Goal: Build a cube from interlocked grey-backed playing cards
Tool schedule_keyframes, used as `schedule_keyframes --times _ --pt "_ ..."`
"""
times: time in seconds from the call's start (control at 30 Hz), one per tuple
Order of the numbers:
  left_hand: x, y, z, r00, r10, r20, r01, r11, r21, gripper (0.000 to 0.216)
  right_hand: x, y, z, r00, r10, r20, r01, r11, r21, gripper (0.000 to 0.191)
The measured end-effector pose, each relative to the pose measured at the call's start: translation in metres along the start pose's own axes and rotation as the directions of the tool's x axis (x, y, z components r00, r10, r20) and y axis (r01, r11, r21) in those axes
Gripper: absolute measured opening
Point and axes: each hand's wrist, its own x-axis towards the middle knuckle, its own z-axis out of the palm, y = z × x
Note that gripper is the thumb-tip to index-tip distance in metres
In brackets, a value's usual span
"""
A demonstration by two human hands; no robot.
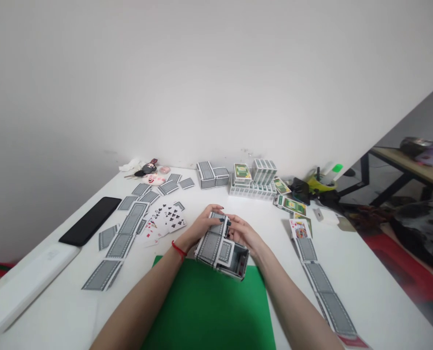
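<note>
Two hands, one card block. Left hand (201, 227) and right hand (244, 236) both grip the top of the card block (220, 252), fingers curled on it. The block is made of grey-backed playing cards folded into joined cubes, with one open cell facing front. It is at the far edge of the one green mat (209, 311). One black phone (90, 220) lies far left, and two grey card cubes (212, 175) stand by the wall.

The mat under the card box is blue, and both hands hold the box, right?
No: the mat is green, not blue, as the head view shows. The left hand and right hand do both hold the card box.
</note>
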Motion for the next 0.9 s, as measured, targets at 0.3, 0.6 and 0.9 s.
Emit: schedule_keyframes --times 0.3,0.6,0.9 --pt "-0.002 0.002 0.001 1.0 0.031 -0.001 -0.031 0.999 0.035 0.043 0.011 0.005 0.006 0.987 -0.09 -0.133 0.08 0.994 -0.076 0.026" --pt "-0.001 -0.003 0.0 0.999 0.035 0.011 -0.034 0.998 -0.059 0.042 0.003 0.002 0.001 0.999 -0.04 0.036 0.04 0.999 0.009 0.033" --pt "0.005 -0.013 -0.003 0.996 0.087 -0.003 -0.087 0.993 -0.08 0.045 0.004 0.003 0.001 0.998 -0.029 0.06 0.029 1.0 0.013 0.04"
